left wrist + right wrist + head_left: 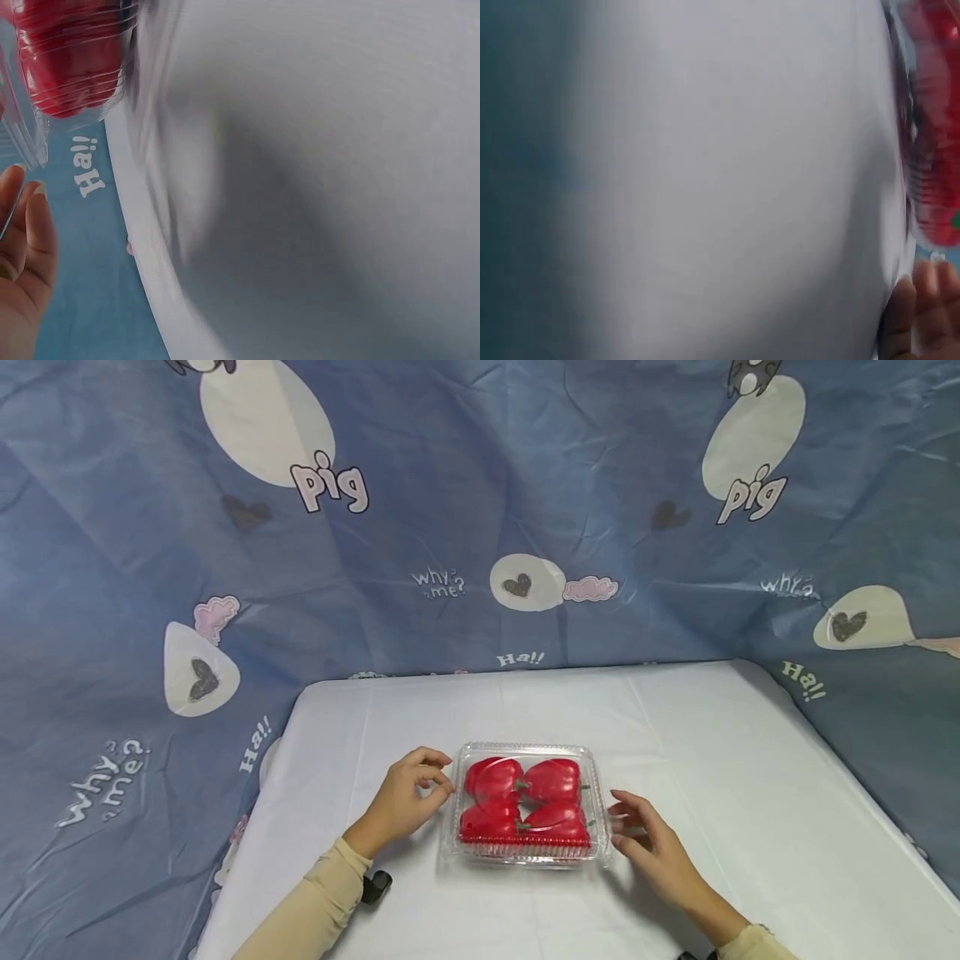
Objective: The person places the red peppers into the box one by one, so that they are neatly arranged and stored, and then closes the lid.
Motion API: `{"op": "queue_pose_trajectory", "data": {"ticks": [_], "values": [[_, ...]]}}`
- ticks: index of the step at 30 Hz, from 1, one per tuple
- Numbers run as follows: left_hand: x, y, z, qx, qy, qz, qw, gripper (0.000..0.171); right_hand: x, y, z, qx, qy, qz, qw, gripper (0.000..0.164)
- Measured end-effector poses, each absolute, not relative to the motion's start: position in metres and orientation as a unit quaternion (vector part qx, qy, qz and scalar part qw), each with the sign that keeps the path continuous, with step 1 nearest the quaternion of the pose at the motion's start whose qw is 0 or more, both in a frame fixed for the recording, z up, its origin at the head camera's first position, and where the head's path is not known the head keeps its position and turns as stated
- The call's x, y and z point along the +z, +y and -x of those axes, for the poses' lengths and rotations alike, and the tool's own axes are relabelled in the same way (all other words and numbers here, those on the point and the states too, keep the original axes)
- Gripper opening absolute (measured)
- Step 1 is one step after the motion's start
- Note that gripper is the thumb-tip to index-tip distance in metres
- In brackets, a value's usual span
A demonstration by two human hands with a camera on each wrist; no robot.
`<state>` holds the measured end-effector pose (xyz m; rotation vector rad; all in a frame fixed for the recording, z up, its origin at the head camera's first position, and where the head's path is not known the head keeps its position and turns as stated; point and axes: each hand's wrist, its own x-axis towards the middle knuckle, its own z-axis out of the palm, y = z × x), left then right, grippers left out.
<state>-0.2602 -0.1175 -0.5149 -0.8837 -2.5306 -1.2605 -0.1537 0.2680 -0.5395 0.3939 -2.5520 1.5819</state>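
A clear plastic clamshell box [528, 853] sits on the table with its lid down. Several red bell peppers [553, 781] with small green stems show through the plastic, laid in two rows. My left hand [411, 797] is at the box's left side, its fingers loosely bent and the fingertips right by the rim. On the opposite side, my right hand [654, 852] has its fingers spread and relaxed, tips close to the right rim. Both wrist views catch only part of the box and the fingers of the left hand [30, 247] and right hand [922, 307].
A white cloth [675, 735] covers the table. Behind and at both sides hangs a blue printed curtain [420, 510]. A small black device [377, 887] is strapped at the left wrist, over a beige sleeve [315, 902].
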Motion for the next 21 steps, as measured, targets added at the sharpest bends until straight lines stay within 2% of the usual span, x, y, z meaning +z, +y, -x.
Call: {"op": "queue_pose_trajectory", "data": {"ticks": [4, 5, 9, 14, 18, 21], "values": [[-0.517, -0.118, 0.259, -0.42, -0.852, 0.298, 0.094, 0.017, -0.538, 0.272, 0.144, 0.58, -0.803, -0.136, -0.04, 0.015], [-0.517, -0.118, 0.258, -0.42, -0.852, 0.297, 0.096, 0.017, -0.537, 0.273, 0.143, 0.59, -0.792, -0.143, -0.069, 0.012], [-0.517, -0.119, 0.258, -0.422, -0.85, 0.298, 0.102, 0.016, -0.536, 0.275, 0.144, 0.615, -0.752, -0.172, -0.164, 0.026], [-0.517, -0.118, 0.255, -0.427, -0.847, 0.301, 0.099, 0.014, -0.536, 0.274, 0.146, 0.661, -0.697, -0.14, -0.242, 0.036], [-0.513, -0.121, 0.251, -0.432, -0.852, 0.283, 0.088, 0.012, -0.536, 0.271, 0.147, 0.676, -0.679, -0.103, -0.266, 0.042], [-0.509, -0.126, 0.246, -0.44, -0.862, 0.247, 0.041, 0.009, -0.535, 0.27, 0.147, 0.673, -0.684, -0.095, -0.263, 0.042]]}}
